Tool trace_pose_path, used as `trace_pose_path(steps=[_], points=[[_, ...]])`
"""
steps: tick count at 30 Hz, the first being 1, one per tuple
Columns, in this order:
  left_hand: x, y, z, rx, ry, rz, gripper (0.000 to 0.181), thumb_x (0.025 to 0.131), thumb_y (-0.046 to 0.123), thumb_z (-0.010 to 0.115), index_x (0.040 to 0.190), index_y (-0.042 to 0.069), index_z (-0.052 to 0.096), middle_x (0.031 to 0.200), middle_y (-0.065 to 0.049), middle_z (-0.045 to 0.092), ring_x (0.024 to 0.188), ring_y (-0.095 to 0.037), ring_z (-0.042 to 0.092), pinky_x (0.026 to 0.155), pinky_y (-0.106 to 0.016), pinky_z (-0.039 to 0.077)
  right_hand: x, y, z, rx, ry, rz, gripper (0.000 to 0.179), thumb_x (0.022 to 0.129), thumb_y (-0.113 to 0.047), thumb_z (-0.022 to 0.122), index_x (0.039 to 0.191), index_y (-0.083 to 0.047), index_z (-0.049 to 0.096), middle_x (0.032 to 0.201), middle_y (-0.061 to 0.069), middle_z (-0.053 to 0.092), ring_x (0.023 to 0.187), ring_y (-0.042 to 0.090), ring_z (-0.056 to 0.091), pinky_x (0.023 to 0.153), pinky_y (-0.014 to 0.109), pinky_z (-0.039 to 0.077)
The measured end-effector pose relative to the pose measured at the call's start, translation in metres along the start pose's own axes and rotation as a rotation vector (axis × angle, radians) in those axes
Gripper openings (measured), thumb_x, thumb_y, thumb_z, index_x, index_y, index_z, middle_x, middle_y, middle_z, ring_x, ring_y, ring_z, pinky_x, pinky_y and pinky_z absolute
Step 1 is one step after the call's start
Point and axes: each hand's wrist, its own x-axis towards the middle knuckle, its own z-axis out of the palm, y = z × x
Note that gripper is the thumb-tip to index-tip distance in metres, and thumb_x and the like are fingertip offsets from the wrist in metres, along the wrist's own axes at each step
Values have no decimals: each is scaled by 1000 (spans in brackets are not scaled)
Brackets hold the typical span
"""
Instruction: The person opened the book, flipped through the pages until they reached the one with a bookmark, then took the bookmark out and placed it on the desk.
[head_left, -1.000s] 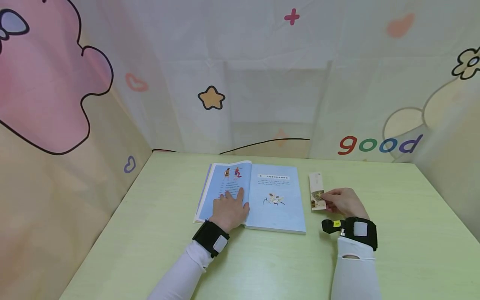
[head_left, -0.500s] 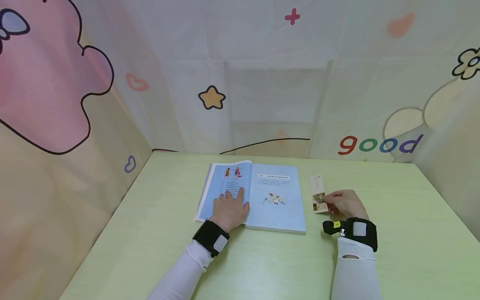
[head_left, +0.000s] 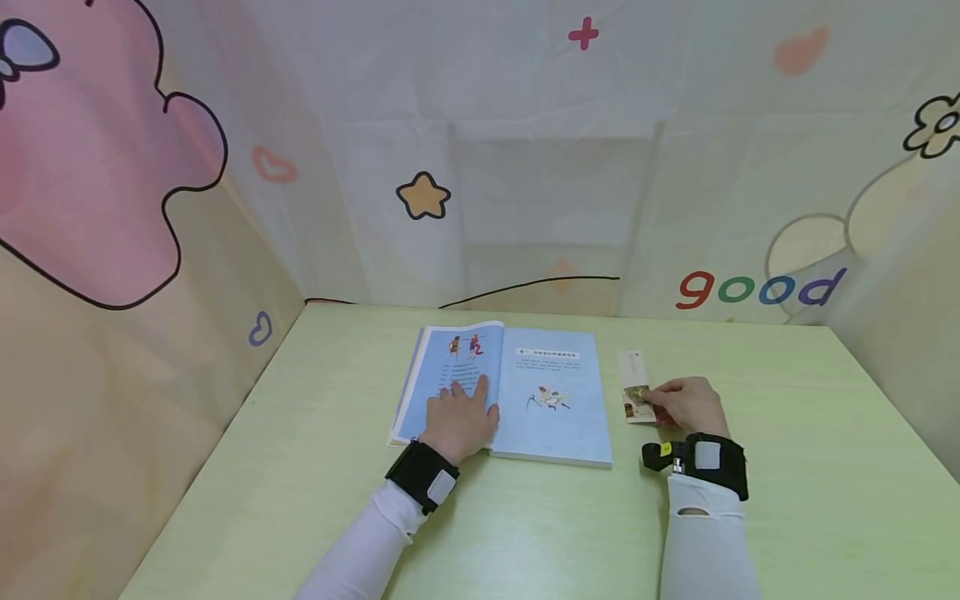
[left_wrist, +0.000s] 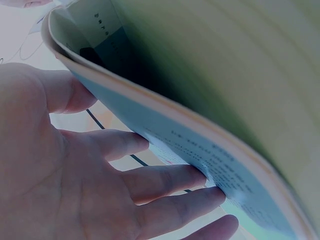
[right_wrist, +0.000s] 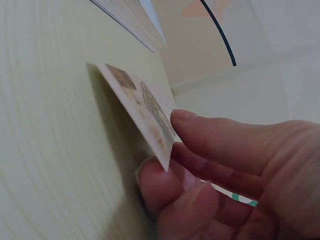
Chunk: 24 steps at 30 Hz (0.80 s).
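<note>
An open book (head_left: 555,433) with pale blue pages lies on the table, a drawing and printed text on each page. My left hand (head_left: 459,421) rests on its left page near the fold, fingers spread and fairly straight; in the left wrist view the fingertips press on the page (left_wrist: 215,160). To the right of the book, a narrow printed card like a bookmark (head_left: 634,375) is pinched at its right edge by my right hand (head_left: 688,406). The right wrist view shows the bookmark (right_wrist: 142,107) tilted, its near edge lifted off the table, between thumb and fingers.
The pale green table (head_left: 525,533) reaches back to a hanging cloth (head_left: 540,192) printed with cartoon shapes and the word "good". More of this cloth stands along the left and right sides. Both wrists wear black straps (head_left: 422,477).
My right hand has drawn the bookmark slightly toward me, then moved it back a little. The left hand and the book have stayed in place.
</note>
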Motion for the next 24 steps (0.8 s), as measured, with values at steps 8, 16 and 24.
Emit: trace_pose_path(steps=[8, 16, 24], points=[[2, 0, 2, -4, -6, -1, 57, 102, 43, 40, 148, 11, 43, 129, -33, 53, 113, -47, 56, 84, -55, 48, -1, -3, 1, 9, 45, 21, 35, 95, -19, 64, 113, 11, 64, 79, 11, 66, 62, 18, 60, 56, 26, 51], [3, -1, 2, 10, -6, -6, 56, 102, 43, 41, 148, 11, 44, 127, -32, 55, 109, -46, 57, 82, -54, 48, -2, -4, 1, -13, 46, 47, 34, 97, -18, 63, 115, 10, 64, 87, 16, 64, 65, 22, 57, 56, 27, 48], [3, -1, 2, 18, -8, -5, 57, 102, 44, 40, 148, 11, 44, 127, -32, 55, 109, -45, 58, 82, -53, 48, -4, -3, 1, -11, 48, 54, 38, 97, -21, 62, 118, 10, 63, 91, 18, 63, 70, 24, 56, 57, 28, 47]])
